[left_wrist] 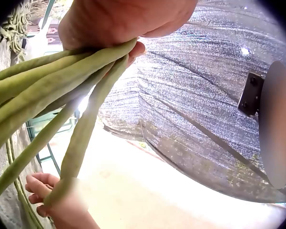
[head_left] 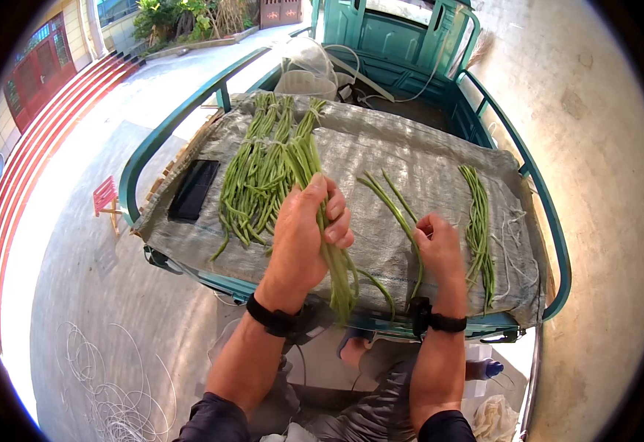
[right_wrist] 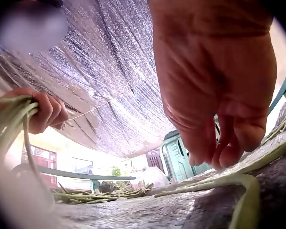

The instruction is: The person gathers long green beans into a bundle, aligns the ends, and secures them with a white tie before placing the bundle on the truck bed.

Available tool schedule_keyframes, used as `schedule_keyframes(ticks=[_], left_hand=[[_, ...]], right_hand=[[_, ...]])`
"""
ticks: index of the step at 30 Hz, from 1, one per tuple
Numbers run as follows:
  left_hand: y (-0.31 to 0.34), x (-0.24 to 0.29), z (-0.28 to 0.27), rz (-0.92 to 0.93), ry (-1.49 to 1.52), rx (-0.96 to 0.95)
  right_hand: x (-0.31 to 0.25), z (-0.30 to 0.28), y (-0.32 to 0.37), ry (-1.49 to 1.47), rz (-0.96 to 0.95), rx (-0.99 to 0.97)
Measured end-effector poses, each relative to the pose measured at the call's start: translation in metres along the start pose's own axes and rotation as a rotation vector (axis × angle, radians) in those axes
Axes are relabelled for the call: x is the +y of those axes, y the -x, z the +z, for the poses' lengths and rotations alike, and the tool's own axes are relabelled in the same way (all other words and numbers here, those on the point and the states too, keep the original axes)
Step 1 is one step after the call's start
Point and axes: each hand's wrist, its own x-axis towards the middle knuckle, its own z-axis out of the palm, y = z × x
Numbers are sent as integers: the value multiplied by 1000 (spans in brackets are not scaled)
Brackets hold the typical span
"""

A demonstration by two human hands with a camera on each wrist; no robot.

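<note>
My left hand (head_left: 303, 232) grips a bunch of long green beans (head_left: 340, 283) above the grey cloth. The beans hang out below the fist, and in the left wrist view their ends (left_wrist: 47, 90) spread close to the camera. My right hand (head_left: 441, 247) is over a few loose long beans (head_left: 388, 197), its fingers bent downward. In the right wrist view its fingertips (right_wrist: 224, 160) come down right by a bean (right_wrist: 248, 191) on the cloth; I cannot tell whether they pinch it. Left of my left hand lie tied bundles of beans (head_left: 255, 177).
The grey woven cloth (head_left: 344, 155) covers the bed of a green cart with side rails (head_left: 550, 221). Another row of beans (head_left: 478, 228) and white strings (head_left: 512, 247) lie at the right. A dark phone (head_left: 194, 190) is at the left, a white bucket (head_left: 305, 84) behind.
</note>
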Motion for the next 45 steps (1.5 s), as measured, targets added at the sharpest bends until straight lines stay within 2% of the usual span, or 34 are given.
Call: schedule_keyframes(ticks=[1, 10, 13, 25, 31, 37, 40, 43, 45], left_hand=[[0, 0, 0, -13, 13, 3], [-1, -1, -7, -41, 30, -4], [-1, -1, -6, -49, 49, -6], [-6, -9, -13, -90, 87, 54], [-9, -9, -17, -89, 112, 53], [-8, -7, -18, -77, 110, 91], [-8, -6, -20, -80, 120, 85], [-8, -7, -19, -83, 118, 73], [-8, -8, -21, -89, 122, 63]], right_hand=[[-2, 3, -1, 11, 51, -37], [7, 12, -3, 50, 87, -47], [6, 13, -2, 104, 33, -16], [1, 8, -1, 198, 47, -13], [-34, -6, 7, 254, -11, -131], [-24, 2, 7, 340, 0, -94], [-29, -1, 8, 325, 0, -151], [-38, -1, 5, 263, -9, -287], [-42, 9, 4, 234, 10, -210]])
